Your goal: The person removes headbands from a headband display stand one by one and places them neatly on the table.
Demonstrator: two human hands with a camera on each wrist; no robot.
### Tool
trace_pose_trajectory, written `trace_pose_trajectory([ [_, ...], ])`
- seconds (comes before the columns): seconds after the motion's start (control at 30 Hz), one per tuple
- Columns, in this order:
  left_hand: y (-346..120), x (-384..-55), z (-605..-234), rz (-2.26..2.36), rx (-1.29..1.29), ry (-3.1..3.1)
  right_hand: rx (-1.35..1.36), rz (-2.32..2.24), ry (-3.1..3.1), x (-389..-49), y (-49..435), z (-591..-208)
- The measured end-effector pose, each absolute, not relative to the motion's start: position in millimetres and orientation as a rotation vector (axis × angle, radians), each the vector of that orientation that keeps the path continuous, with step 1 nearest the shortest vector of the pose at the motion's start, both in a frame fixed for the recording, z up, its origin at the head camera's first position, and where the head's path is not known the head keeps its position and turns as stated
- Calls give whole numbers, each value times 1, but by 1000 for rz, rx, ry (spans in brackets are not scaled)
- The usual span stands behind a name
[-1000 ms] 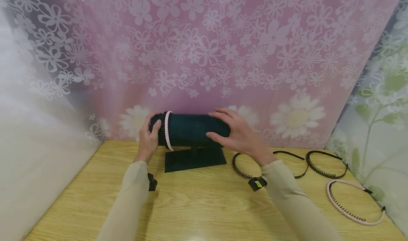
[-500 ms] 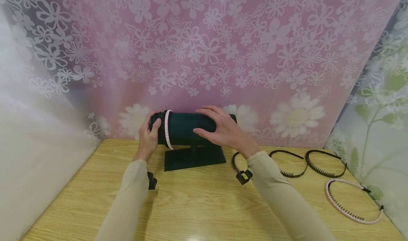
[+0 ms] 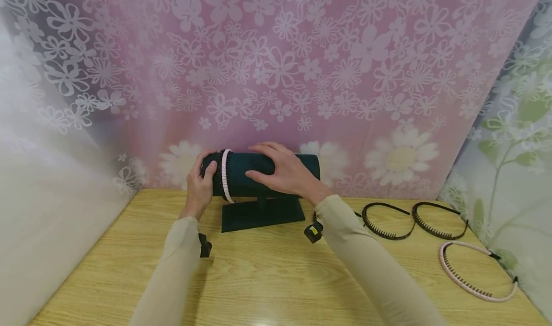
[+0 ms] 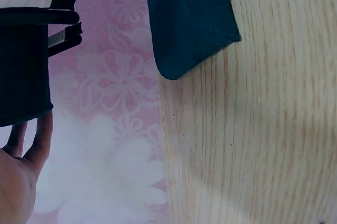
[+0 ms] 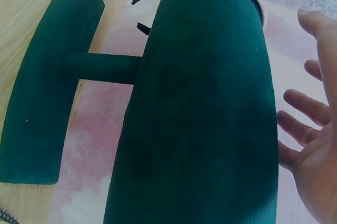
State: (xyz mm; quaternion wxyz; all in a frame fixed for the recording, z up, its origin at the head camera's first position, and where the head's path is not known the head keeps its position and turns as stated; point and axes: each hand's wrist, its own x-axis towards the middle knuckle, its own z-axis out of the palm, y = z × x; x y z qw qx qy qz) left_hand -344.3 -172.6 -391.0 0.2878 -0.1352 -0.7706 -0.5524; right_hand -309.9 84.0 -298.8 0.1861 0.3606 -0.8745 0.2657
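A dark green velvet roll (image 3: pixel 242 180) lies level on its stand, whose flat base (image 3: pixel 258 215) rests on the wooden table. Around the roll's left part sit a pink toothed headband (image 3: pixel 224 175) and, just left of it, a black headband (image 4: pixel 37 18). My left hand (image 3: pixel 200 187) grips the roll's left end, thumb in front and fingers behind. Over the middle of the roll is my right hand (image 3: pixel 286 172), fingers extended and thumb spread, holding nothing. In the right wrist view its fingers lie alongside the roll; whether they touch it I cannot tell.
Two black toothed headbands (image 3: pixel 390 237) (image 3: pixel 440 232) lie at the table's right, with a pink headband (image 3: pixel 459 275) in front. Another black headband is mostly hidden behind my right sleeve (image 3: pixel 358 249). A pink floral curtain (image 3: pixel 276 76) hangs behind the table.
My right hand has moved left along the roll from its right end to its middle, uncovering that end. My left hand, the roll and the headbands stay in place.
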Motion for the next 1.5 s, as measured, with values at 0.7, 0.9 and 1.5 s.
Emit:
trace_pose_trajectory([
  [0.7, -172, -343, -389, -1476, -354, -2067, 1028, 752, -2556, -331, 48, -291],
  [0.9, -173, -345, -391, -1451, -354, -2068, 1034, 764, -2598, -338, 42, -295],
  [1.5, -168, -329, -376, -1522, -380, -2057, 863, 297, -2788, -336, 28, -292],
])
